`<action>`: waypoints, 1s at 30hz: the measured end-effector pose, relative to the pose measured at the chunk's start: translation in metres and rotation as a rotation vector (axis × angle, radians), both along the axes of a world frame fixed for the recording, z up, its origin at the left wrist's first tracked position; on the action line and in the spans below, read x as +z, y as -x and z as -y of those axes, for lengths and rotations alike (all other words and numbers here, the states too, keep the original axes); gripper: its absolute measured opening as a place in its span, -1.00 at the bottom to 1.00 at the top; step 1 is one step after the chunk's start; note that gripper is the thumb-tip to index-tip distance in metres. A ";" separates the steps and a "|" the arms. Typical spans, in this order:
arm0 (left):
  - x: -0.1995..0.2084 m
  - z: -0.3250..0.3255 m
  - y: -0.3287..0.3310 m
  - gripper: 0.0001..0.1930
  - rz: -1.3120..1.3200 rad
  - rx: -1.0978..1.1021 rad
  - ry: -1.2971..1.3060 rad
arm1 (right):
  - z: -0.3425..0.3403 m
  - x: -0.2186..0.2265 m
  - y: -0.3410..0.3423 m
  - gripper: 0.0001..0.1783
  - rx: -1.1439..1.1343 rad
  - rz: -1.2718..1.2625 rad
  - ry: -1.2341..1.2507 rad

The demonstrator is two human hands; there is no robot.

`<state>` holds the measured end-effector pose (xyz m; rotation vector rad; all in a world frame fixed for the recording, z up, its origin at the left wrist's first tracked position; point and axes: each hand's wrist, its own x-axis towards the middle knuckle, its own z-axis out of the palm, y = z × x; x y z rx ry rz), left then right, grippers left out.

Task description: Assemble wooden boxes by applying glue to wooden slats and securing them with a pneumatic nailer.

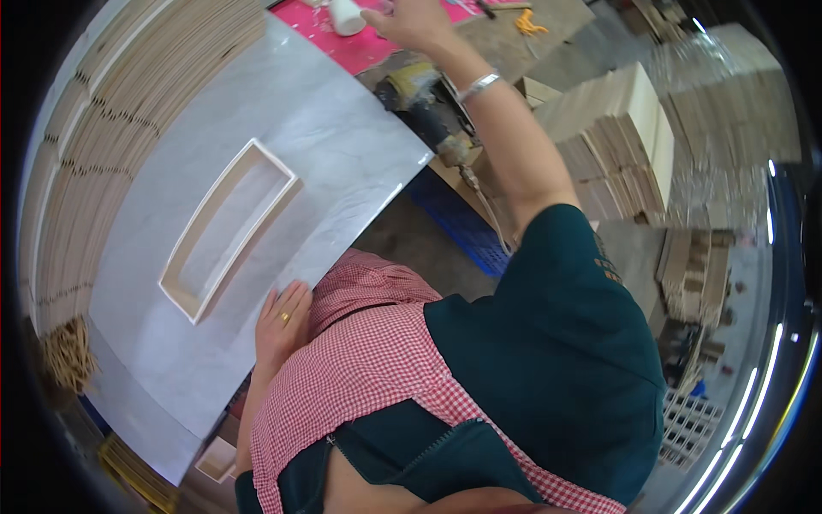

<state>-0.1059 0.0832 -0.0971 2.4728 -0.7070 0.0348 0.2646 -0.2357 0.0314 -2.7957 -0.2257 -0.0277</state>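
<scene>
Head view. Your left hand (287, 319), a gold ring on one finger, rests near the edge of the glossy pale grey tabletop (342, 154); fingers extended, slightly bent and close together, nothing in their hold. Just beyond your fingertips, apart from them, the narrow open rectangular frame of pale wood (287, 186) lies on the tabletop. It sits at a slant, its far end toward the upper right, the pale surface showing through its middle.

Your right arm stretches to the top of the view, a silver bracelet (479, 86) at the wrist. Your right hand (413, 24) is over the bright pink sheet (342, 51), fingers partly curled, fingertips right by a white cylindrical container (347, 16). You may have a grip on it or only be alongside; cannot tell.

Below that forearm, a yellow-and-dark power tool (428, 111) with a hose lies near the tabletop's corner. A bright orange-yellow item (530, 23), too small to make out, is farther right. Under the bench level, a blue plastic crate (458, 227). Along the left side of the tabletop, long stacks of thin pale wooden strips (171, 77); at their near end, a bundle of thin tan sticks (68, 354). Right of your arm, a block of stacked pale wooden boards (621, 137).
</scene>
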 end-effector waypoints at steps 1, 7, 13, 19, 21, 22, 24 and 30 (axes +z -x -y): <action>0.000 -0.008 0.004 -0.73 -0.002 0.010 0.042 | 0.021 0.025 0.023 -0.57 0.009 -0.046 0.007; 0.004 -0.050 0.037 -0.88 0.127 0.305 0.174 | 0.242 0.143 0.122 -0.11 -0.516 0.301 0.509; -0.004 -0.056 0.065 -0.94 0.103 0.466 0.292 | 0.427 0.116 0.215 0.06 -1.030 -0.219 0.517; 0.012 -0.031 0.073 -0.94 0.076 0.677 0.448 | 0.431 0.103 0.247 0.02 -1.238 -0.093 0.342; 0.004 -0.040 0.085 -0.92 -0.032 0.745 0.504 | 0.397 0.117 0.255 -0.02 -1.295 -0.041 0.324; -0.003 -0.049 0.090 -0.87 -0.086 0.830 0.506 | 0.393 0.125 0.260 -0.04 -1.285 0.029 0.278; -0.013 -0.066 0.090 -0.82 -0.138 0.936 0.502 | 0.387 0.140 0.245 -0.06 -1.252 0.092 0.228; -0.008 -0.083 0.093 -0.71 -0.189 1.239 0.947 | 0.246 0.180 0.152 -0.13 -0.413 0.506 0.290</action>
